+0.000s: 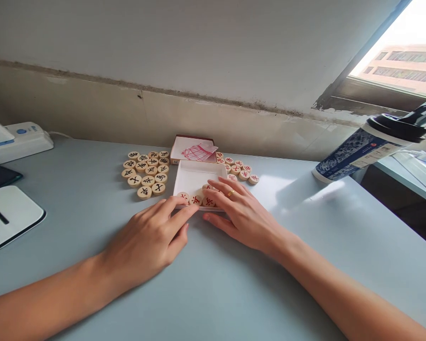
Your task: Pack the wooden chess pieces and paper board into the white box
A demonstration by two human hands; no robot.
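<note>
A shallow white box tray (195, 177) lies on the grey table with a few round wooden chess pieces (195, 200) marked in red along its near edge. My left hand (149, 239) rests at the tray's near left corner, fingers stretched out toward those pieces. My right hand (239, 210), with a ring, lies flat over the tray's near right corner, fingertips on the pieces. Several black-marked pieces (146, 173) sit in rows left of the tray. Several red-marked pieces (239, 169) sit to its right.
The box lid (191, 147) with a folded pink-lined sheet lies behind the tray. A tall blue-patterned cup (369, 147) stands at the right. White devices (10, 215) and a dark phone (0, 175) sit at the left edge. A wall runs behind.
</note>
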